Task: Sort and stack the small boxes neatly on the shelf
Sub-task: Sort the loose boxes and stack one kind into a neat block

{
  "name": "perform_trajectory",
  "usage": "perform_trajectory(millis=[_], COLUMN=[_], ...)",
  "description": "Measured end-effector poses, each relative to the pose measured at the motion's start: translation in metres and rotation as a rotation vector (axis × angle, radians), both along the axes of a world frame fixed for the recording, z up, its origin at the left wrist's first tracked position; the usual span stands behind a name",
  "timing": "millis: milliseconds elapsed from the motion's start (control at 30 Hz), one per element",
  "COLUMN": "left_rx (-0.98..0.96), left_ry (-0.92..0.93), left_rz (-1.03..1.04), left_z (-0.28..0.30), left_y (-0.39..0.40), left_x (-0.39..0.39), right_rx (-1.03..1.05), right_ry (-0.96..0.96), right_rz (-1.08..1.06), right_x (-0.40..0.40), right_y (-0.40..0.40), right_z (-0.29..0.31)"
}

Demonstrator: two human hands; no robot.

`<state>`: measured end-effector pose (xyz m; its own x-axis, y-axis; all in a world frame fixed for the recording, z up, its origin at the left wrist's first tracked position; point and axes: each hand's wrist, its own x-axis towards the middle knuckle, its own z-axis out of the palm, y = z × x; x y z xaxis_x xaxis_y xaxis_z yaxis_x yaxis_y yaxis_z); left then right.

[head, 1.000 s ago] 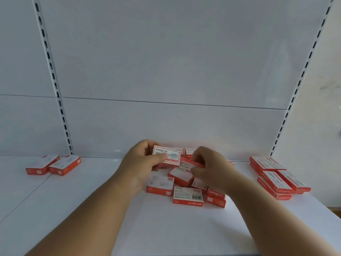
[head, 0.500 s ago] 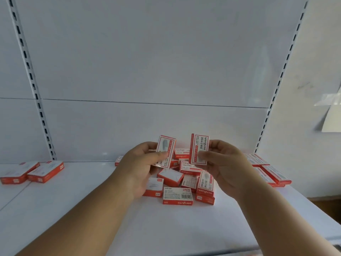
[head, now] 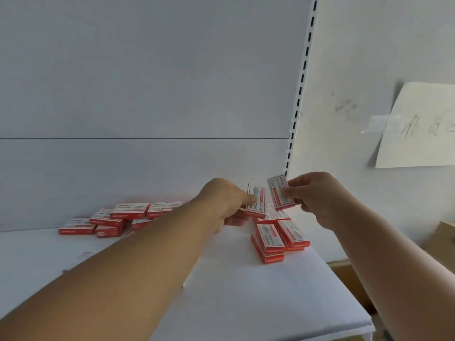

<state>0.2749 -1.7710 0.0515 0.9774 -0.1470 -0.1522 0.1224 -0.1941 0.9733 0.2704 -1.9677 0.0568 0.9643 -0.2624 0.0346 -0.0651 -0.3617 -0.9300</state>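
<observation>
My left hand (head: 225, 205) grips a small red and white box (head: 257, 201), held upright above the shelf. My right hand (head: 317, 198) pinches a second red and white box (head: 280, 195) just to the right of it, tilted. Both boxes hover over a stacked group of the same boxes (head: 278, 236) near the right end of the white shelf (head: 246, 291). A loose pile of several more boxes (head: 118, 217) lies against the back wall to the left, partly hidden by my left forearm.
A slotted upright rail (head: 299, 102) runs up the back right corner. A sheet of paper (head: 418, 126) is taped to the right wall. The shelf's front edge and right corner lie at lower right, with brown cardboard (head: 443, 237) beyond it.
Both hands carried their boxes away from the loose pile to the right, over the stacked group. The camera turned right, so the pile now sits at the left.
</observation>
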Motion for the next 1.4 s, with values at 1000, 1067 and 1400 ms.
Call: perform_trajectory(millis=[1000,1067,1400], left_rx=[0.776,0.808,0.924], left_ry=[-0.264,-0.338,-0.526], left_rz=[0.248,0.284,0.287], left_z=[-0.01,-0.006,-0.022], left_y=[0.036,0.075,0.206], left_x=[0.024,0.013,-0.004], right_rx=[-0.663,-0.645,-0.653], right_ry=[-0.225,-0.249,-0.199], right_rz=[0.242,0.274,0.372], right_x=[0.025,0.018,0.018], right_y=[0.07,0.102,0.22], right_z=[-0.004,-0.004,-0.008])
